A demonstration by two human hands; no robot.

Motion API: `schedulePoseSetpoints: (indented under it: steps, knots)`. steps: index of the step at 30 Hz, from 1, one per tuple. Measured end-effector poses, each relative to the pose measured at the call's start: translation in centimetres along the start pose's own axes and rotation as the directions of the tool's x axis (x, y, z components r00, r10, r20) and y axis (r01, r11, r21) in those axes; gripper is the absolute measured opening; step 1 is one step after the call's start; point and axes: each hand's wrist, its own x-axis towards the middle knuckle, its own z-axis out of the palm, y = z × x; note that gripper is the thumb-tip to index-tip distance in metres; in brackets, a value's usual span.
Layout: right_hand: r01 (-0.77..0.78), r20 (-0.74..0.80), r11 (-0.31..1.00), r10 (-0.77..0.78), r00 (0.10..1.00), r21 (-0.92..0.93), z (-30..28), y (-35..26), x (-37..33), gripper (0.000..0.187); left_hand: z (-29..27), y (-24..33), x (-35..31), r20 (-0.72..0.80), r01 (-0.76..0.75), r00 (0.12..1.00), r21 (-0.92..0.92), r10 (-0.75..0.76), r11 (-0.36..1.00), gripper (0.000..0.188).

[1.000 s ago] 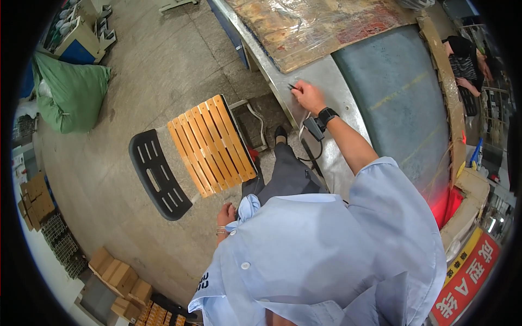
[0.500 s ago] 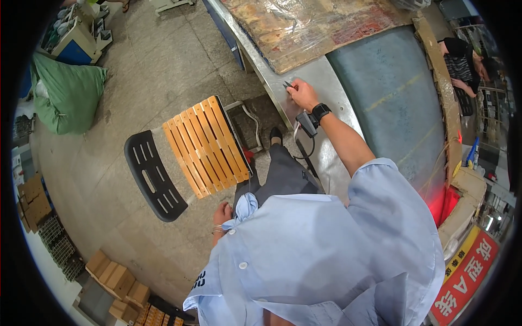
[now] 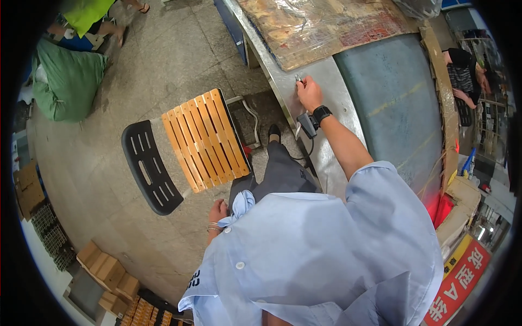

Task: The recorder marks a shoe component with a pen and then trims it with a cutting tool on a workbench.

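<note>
1. head view: the right hand (image 3: 310, 96) is at the bare metal surface (image 3: 342, 108), pinching a small object (image 3: 298, 79), too tiny to identify
2. that small object is at the far tip of the right hand, near the left edge of the surface; i cannot tell whether it touches the metal
3. the left hand (image 3: 218, 211) hangs low beside the dark grey trousers (image 3: 288, 174), partly curled; i cannot tell if it grips anything
4. a black watch (image 3: 322, 113) is strapped behind the right hand, with a grey box (image 3: 308, 125) just beside it
5. beyond, a plastic-wrapped board (image 3: 326, 32) lies on the surface; a blue-grey sheet (image 3: 397, 108) spreads to the right
6. left of the surface stands a slatted chair (image 3: 206, 142)
7. farther out is a green sack (image 3: 70, 81)
</note>
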Motion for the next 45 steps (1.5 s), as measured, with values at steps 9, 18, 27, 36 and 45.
schedulePoseSetpoints:
  steps: [9,18,27,36,45]
  knots:
    - [-0.121,-0.144,0.992,0.113,0.983,-0.048,1.2,-1.6,-0.3,0.022,0.2,-0.7,-0.3,-0.041,-0.040,0.998,-0.004,0.039,0.999,0.030]
    - [0.154,0.015,0.988,-0.154,0.988,0.010,0.2,0.7,-0.1,0.018,-0.2,-1.2,-1.2,-0.068,0.001,0.998,-0.043,-0.004,0.999,0.029]
    - [-0.016,-0.174,0.998,0.004,0.985,-0.065,1.5,-0.9,-0.3,0.018,-0.6,-1.9,-0.7,-0.072,-0.028,0.997,0.066,0.033,0.997,0.032]
    - [0.213,0.063,0.977,-0.213,0.975,-0.001,-0.1,1.1,-0.2,0.017,-0.1,-3.9,-0.8,-0.076,0.037,0.996,-0.060,-0.041,0.998,0.032]
    - [0.158,-0.001,0.987,-0.158,0.987,-0.031,0.1,1.3,-0.3,0.016,0.1,-4.1,0.2,-0.078,-0.022,0.997,-0.005,0.021,1.000,0.031]
